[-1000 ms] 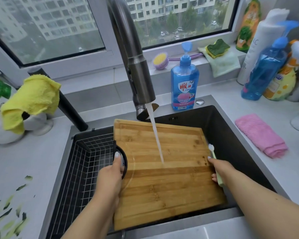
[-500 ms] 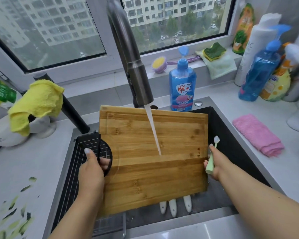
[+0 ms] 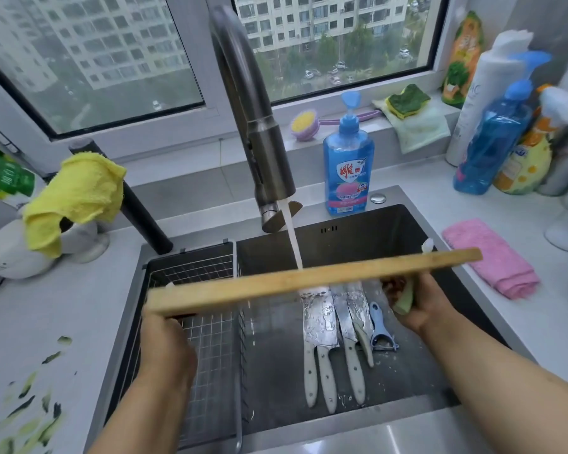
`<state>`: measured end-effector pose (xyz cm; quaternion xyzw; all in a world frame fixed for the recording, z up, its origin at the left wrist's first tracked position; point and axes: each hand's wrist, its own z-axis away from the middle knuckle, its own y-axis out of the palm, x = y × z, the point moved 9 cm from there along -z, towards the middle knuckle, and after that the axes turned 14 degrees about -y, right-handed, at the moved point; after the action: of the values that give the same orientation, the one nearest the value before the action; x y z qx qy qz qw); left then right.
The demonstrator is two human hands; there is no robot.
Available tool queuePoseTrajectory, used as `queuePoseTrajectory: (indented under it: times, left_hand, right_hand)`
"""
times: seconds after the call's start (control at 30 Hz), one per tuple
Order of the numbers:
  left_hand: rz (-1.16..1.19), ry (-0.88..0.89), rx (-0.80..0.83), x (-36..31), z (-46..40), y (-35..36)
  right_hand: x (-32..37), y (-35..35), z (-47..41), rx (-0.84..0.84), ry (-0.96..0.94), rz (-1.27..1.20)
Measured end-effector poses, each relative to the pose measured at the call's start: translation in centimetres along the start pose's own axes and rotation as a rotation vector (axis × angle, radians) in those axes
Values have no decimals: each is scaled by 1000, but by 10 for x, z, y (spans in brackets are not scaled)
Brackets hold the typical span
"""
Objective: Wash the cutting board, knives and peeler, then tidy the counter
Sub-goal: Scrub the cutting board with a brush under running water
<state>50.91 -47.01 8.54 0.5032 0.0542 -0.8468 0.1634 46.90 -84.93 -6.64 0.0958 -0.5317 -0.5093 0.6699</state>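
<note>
Held wet cutting board (image 3: 312,279) edge-on under tap stream, left hand (image 3: 164,342) and right hand (image 3: 423,306) gripping opposite ends above knives (image 3: 335,326) and peeler (image 3: 381,329) in sink (image 3: 407,381); risked slipping onto blades

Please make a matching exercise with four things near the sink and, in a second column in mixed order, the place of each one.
Things:
1. peeler
2. pink cloth
3. sponge
4. cutting board

Places:
A. on the windowsill
B. held above the sink in both hands
C. on the sink floor, beside the knives
D. on the counter, right of the sink

Pairs: 1-C, 2-D, 3-A, 4-B
</note>
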Motion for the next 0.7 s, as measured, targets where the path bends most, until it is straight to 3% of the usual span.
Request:
queuePoseTrajectory:
  times: [0.1, 0.27, 0.33, 0.5, 0.63, 0.7]
  left_hand:
    - [130, -302, 288, 26, -3, 10]
    - [81, -555, 338, 44, -17, -6]
    - [71, -585, 351, 46, -22, -9]
    - [115, -647, 613, 53, -11, 18]
    - [103, -614, 614, 70, -23, 27]
    - [129, -584, 663, 79, -26, 35]
  right_hand:
    - [11, 9, 2, 143, -1, 228]
    - [19, 2, 11, 208, 43, 303]
    - [22, -3, 14, 218, 49, 369]
    - [18, -13, 3, 156, 82, 418]
    - [21, -27, 2, 91, 56, 769]
    - [35, -40, -10, 2, -55, 1090]
